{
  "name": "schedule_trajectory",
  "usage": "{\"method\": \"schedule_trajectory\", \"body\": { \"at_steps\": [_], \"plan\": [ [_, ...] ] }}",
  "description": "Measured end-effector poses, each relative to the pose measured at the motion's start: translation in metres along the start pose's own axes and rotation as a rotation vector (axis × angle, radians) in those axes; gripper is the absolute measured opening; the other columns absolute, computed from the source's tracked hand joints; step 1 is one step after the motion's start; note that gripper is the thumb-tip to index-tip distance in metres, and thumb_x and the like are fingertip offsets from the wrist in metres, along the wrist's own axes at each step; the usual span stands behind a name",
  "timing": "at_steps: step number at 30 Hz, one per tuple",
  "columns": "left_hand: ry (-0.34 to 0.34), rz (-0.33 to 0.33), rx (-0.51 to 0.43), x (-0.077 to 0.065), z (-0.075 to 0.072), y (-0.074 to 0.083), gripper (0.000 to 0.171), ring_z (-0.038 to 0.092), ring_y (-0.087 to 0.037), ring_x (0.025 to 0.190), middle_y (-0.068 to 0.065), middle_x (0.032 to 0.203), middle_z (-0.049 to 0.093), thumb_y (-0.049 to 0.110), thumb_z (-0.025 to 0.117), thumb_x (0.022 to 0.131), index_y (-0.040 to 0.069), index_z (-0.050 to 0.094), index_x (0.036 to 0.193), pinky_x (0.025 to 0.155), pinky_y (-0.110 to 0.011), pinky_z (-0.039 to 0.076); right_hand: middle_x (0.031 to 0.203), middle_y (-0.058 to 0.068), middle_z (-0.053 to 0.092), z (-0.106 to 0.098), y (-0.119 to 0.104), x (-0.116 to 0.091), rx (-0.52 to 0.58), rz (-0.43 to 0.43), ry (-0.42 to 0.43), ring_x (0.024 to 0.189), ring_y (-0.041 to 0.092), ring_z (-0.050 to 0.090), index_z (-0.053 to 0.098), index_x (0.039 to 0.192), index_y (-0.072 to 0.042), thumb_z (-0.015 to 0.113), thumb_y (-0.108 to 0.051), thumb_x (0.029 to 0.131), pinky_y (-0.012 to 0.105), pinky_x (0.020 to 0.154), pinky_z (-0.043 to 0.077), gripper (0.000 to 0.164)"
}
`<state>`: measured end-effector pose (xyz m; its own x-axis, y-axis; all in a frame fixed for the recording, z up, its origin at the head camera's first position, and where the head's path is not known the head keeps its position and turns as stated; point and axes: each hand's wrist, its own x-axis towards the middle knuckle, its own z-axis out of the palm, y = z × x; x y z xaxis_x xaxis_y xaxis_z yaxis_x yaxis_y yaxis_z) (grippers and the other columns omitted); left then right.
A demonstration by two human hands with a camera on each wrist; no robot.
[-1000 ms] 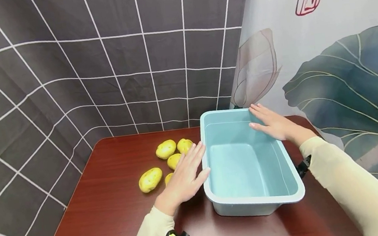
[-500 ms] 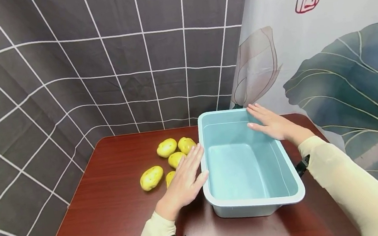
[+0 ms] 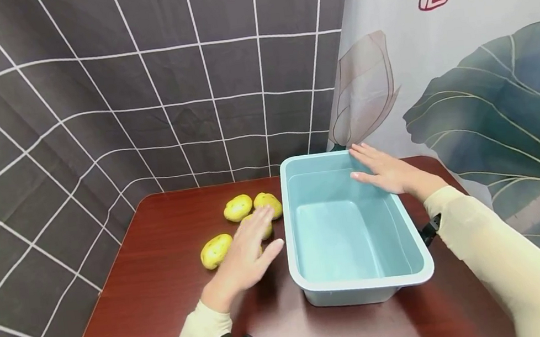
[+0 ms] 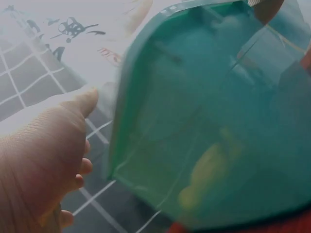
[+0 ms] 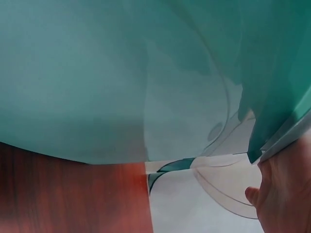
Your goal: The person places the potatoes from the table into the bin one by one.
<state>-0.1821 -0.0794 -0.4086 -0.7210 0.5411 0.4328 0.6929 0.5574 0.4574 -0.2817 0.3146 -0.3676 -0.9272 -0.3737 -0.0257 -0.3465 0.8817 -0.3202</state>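
A light blue plastic basin (image 3: pixel 363 283) stands on the table, with nothing inside it. My right hand (image 3: pixel 382 172) rests with straight fingers along its right rim, near the far corner. The right wrist view shows the basin's outer wall (image 5: pixel 97 87) and that same hand (image 5: pixel 286 189) at the rim. Left of the basin, my left hand (image 3: pixel 240 258) is apart from the rim, its fingers straight, thumb spread, holding nothing. Several yellow potatoes (image 3: pixel 238 208) lie just beyond and beside this hand, which partly covers some of them. The left wrist view has the hand (image 4: pixel 48 150) beside the basin wall (image 4: pixel 194 111).
The dark red wooden table (image 3: pixel 141 311) has its far edge against a grey checked curtain (image 3: pixel 166 91). A white curtain with a leaf print (image 3: pixel 493 109) hangs at the right.
My left hand has left the basin's left rim and shifted left and down toward the potatoes. My right hand stays at the rim.
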Motion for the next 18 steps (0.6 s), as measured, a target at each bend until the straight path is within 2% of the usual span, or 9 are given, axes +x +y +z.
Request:
{"method": "schedule_trajectory", "body": {
  "at_steps": [2,4,9,14,18],
  "plan": [
    [0.011,-0.016,0.040,-0.005,-0.011,-0.009,0.063,0.026,-0.025,0.142,-0.010,0.150,0.038,0.038,0.054,0.096,0.004,0.038,0.147,0.112,-0.050,0.023,0.161,0.007,0.005,0.000,0.000,0.000,0.001,0.000,-0.001,0.147,0.028,-0.004,0.011,0.156,-0.016,0.041,-0.058,0.096,0.062,0.111,0.004,0.079],
    [0.018,-0.059,0.077,-0.011,-0.021,-0.020,0.064,0.030,-0.026,0.140,-0.010,0.149,0.041,0.037,0.058,0.094,0.005,0.040,0.146,0.112,-0.049,0.024,0.161,0.008,0.006,0.000,0.000,0.001,0.002,-0.005,0.000,0.147,0.028,-0.003,0.012,0.155,-0.014,0.041,-0.058,0.096,0.062,0.111,0.004,0.079],
    [-0.014,-0.232,0.149,-0.030,-0.036,-0.058,0.068,0.033,-0.032,0.138,-0.014,0.146,0.043,0.038,0.065,0.089,0.003,0.043,0.143,0.110,-0.050,0.028,0.161,0.008,0.007,0.000,0.001,0.001,0.013,-0.017,0.005,0.147,0.029,-0.002,0.014,0.155,-0.012,0.042,-0.057,0.096,0.061,0.112,0.004,0.079],
    [-0.090,-0.399,0.134,-0.049,-0.038,-0.095,0.075,0.033,-0.034,0.137,-0.017,0.147,0.040,0.044,0.066,0.088,0.003,0.039,0.146,0.109,-0.051,0.029,0.161,0.007,0.007,0.000,0.001,0.002,0.027,-0.021,0.022,0.147,0.028,-0.003,0.015,0.155,-0.012,0.042,-0.056,0.097,0.061,0.111,0.003,0.078],
    [-0.128,-0.453,0.107,-0.059,-0.030,-0.113,0.083,0.035,-0.034,0.136,-0.018,0.147,0.040,0.052,0.066,0.086,0.003,0.037,0.146,0.109,-0.050,0.029,0.161,0.008,0.008,0.002,0.001,0.002,0.037,-0.024,0.029,0.147,0.028,-0.003,0.016,0.155,-0.012,0.043,-0.057,0.096,0.064,0.110,0.002,0.078]
  ]
}}
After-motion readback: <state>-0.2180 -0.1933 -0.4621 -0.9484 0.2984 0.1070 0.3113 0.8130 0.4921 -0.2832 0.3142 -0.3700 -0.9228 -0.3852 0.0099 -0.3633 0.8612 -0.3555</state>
